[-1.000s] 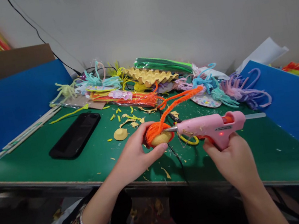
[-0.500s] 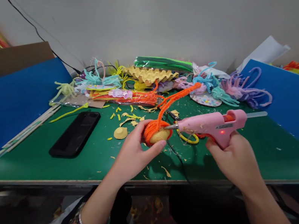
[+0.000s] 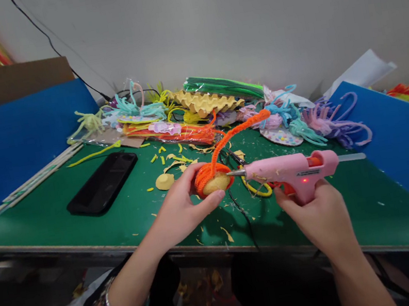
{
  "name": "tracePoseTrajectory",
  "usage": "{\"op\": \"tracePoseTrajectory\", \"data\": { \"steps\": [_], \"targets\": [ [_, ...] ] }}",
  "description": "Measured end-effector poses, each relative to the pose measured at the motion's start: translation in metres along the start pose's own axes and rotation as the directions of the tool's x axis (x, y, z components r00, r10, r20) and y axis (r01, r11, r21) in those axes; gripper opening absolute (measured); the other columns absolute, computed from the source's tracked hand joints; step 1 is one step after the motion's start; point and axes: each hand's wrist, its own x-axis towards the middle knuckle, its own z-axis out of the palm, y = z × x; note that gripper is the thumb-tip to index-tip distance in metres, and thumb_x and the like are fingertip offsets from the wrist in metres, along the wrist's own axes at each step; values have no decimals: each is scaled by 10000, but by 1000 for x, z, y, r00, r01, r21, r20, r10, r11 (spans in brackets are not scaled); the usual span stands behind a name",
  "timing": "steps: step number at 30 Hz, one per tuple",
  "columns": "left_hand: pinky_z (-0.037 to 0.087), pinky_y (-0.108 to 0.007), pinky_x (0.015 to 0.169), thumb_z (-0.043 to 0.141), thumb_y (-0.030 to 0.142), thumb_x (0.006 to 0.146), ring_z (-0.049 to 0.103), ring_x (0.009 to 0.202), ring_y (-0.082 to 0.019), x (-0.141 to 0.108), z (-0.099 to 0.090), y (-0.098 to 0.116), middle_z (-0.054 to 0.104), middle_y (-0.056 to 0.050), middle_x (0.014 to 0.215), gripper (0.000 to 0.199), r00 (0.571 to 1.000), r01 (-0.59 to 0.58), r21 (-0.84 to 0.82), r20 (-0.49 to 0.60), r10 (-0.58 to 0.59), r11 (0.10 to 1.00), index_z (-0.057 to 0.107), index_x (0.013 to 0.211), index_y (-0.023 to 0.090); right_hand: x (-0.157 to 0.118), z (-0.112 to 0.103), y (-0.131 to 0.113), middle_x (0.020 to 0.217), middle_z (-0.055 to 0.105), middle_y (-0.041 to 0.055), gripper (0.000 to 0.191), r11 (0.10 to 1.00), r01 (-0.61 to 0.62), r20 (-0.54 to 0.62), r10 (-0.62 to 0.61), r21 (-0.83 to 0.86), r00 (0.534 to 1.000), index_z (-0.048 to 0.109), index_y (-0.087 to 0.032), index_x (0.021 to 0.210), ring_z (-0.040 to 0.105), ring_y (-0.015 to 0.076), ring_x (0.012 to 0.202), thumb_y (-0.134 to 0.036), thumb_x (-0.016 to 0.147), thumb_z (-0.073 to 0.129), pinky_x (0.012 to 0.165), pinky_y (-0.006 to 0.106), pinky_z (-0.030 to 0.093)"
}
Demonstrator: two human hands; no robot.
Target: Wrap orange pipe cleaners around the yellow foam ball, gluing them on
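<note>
My left hand (image 3: 185, 205) is closed around a small tan cup-like piece (image 3: 217, 183), which looks cut from egg-carton pulp. Orange pipe cleaner (image 3: 204, 176) is wound about its side, and one long fuzzy end (image 3: 239, 129) rises up and to the right. My right hand (image 3: 322, 211) grips a pink hot glue gun (image 3: 281, 167) with a red light lit on its body. A clear glue stick (image 3: 351, 157) pokes out of the gun's back. The metal nozzle (image 3: 237, 172) is at the right edge of the tan piece; whether it touches, I cannot tell.
A black phone (image 3: 103, 183) lies left on the green table (image 3: 124, 234). Beside it sit a tan carton cup (image 3: 165, 181) and yellow scraps. Bagged pipe cleaners (image 3: 181, 133), an egg carton (image 3: 206, 101) and pastel fuzzy bundles line the back. Blue panels (image 3: 403, 146) flank the sides.
The wound piece and my left hand have shifted slightly left. The orange end now shows as a single strand instead of two. My right index finger has moved a little on the trigger side.
</note>
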Motion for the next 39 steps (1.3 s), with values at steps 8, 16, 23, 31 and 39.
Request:
{"op": "tracePoseTrajectory", "data": {
  "steps": [8, 16, 23, 31, 39],
  "targets": [
    [465, -266, 785, 649, 305, 698, 594, 906, -199, -1, 1, 0, 620, -28, 994, 366, 1000, 8, -25, 8, -8, 1000, 539, 1031, 198, 0, 3, 1, 413, 451, -14, 239, 1000, 20, -17, -20, -21, 1000, 438, -221, 498, 407, 130, 395, -424, 572, 542, 411, 268, 335],
    [461, -246, 726, 639, 312, 717, 591, 855, -178, 1, 1, 0, 621, -29, 967, 351, 999, 35, -122, 44, -30, 992, 533, 1026, 185, 1, -1, -2, 434, 411, -21, 183, 999, 41, -23, -41, -9, 999, 404, -228, 509, 376, 124, 409, -378, 574, 486, 426, 268, 358],
    [445, -235, 687, 631, 322, 719, 557, 735, -126, 1, 0, 3, 590, -16, 892, 346, 995, 67, -179, 78, -54, 981, 508, 996, 155, 2, -3, 2, 465, 426, -13, 152, 995, 94, 24, -93, -39, 995, 435, -221, 570, 450, 166, 473, -358, 623, 473, 467, 284, 384],
    [476, -241, 670, 650, 329, 681, 582, 712, -118, 3, 2, 3, 585, 1, 858, 350, 994, 111, -190, 37, -106, 976, 494, 940, 152, 2, -3, -5, 440, 403, -17, 141, 996, 88, -7, -88, -5, 996, 392, -240, 548, 468, 183, 489, -355, 592, 461, 485, 298, 395],
    [491, -261, 635, 672, 327, 633, 624, 654, -126, 3, 2, 5, 582, 17, 823, 357, 987, 155, -224, 4, -158, 962, 464, 874, 166, 1, -2, -3, 463, 423, -4, 143, 994, 100, -41, -101, -46, 994, 388, -239, 524, 388, 146, 428, -356, 581, 450, 430, 277, 330]
  ]
}}
